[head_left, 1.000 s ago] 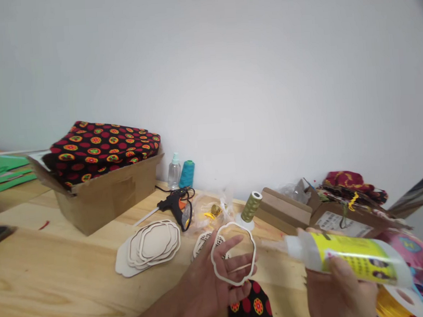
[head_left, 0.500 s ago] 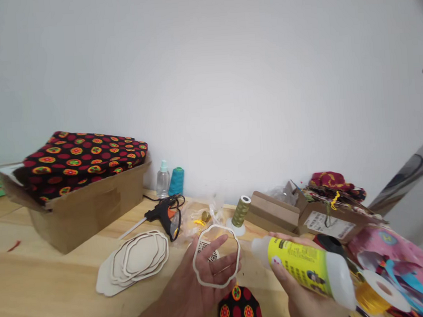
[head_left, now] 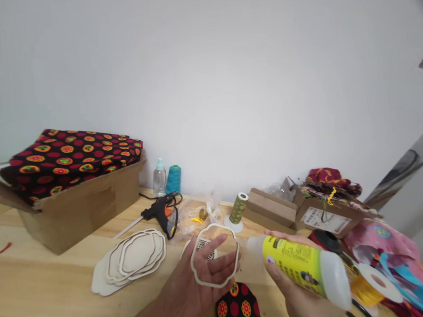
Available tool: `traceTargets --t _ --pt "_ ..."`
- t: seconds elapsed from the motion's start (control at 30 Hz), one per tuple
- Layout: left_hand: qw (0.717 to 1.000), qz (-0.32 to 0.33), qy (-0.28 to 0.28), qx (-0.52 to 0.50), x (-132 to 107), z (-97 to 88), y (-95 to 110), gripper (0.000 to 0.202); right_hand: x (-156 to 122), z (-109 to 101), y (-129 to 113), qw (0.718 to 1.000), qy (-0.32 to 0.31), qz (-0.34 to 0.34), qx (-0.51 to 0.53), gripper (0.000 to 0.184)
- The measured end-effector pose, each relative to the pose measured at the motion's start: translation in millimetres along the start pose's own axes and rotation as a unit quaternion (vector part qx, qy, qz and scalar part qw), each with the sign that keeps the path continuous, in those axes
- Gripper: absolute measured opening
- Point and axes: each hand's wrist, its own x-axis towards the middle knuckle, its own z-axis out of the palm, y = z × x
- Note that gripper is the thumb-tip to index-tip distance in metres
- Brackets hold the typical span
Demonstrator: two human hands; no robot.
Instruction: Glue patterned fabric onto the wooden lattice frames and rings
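Observation:
My left hand [head_left: 191,290] is palm up with its fingers stretched out, holding a thin, pale scalloped frame [head_left: 195,271] over the fingers. My right hand [head_left: 293,297] is wrapped round a white plastic bottle with a yellow label [head_left: 294,263]. The bottle is tilted, and its narrow end points left at the frame without touching it. Below the hands lies a black fabric piece with red and orange round motifs [head_left: 239,306], partly cut off by the view's lower edge. Behind my left fingers shows a flat piece with a black square pattern [head_left: 206,248], partly hidden.
More scalloped pieces [head_left: 138,255] lie stacked at the left, beside a glue gun [head_left: 161,214]. A cardboard box of patterned fabric [head_left: 84,206] stands farther left. Behind are a green thread spool [head_left: 238,208] and a teal one [head_left: 173,179]. Boxes and a yellow ribbon roll [head_left: 365,288] crowd the right.
The view has shifted slightly, so the whole scene sits a little farther left. Both hands keep their hold; the bottle's end is slightly nearer the frame.

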Motion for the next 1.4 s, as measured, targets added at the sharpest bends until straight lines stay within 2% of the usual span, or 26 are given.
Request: traceTargets --t 0.27,0.4,0.63,0.97,1.13,1.4 --pt "1.0 0.005 0.01 0.011 -0.2 1.4 0.9 0.063 -2.0 -5.1 0.8 0.999 -0.004 -0.003 -0.042 0.039" --pt "1.0 0.006 0.017 0.008 -0.9 1.9 1.1 0.061 -1.7 -4.8 -1.6 0.999 -0.003 -0.01 -0.04 0.038" --pt "1.0 0.011 0.021 0.006 0.1 -0.4 1.3 0.064 -2.5 -6.2 2.2 0.998 -0.037 -0.027 -0.047 0.042" --pt "1.0 0.007 0.03 -0.003 1.8 -2.2 3.1 0.064 -1.1 -4.9 -0.1 0.997 -0.041 -0.038 -0.05 0.041" --pt "1.0 -0.003 0.018 0.0 0.7 -4.1 0.6 0.064 -2.4 -5.8 1.1 0.999 -0.036 -0.016 -0.032 0.039" --pt "1.0 -0.023 0.019 0.009 -0.7 -3.2 -1.2 0.062 -0.2 -1.5 -4.9 1.0 -0.005 -0.026 -0.011 0.034"
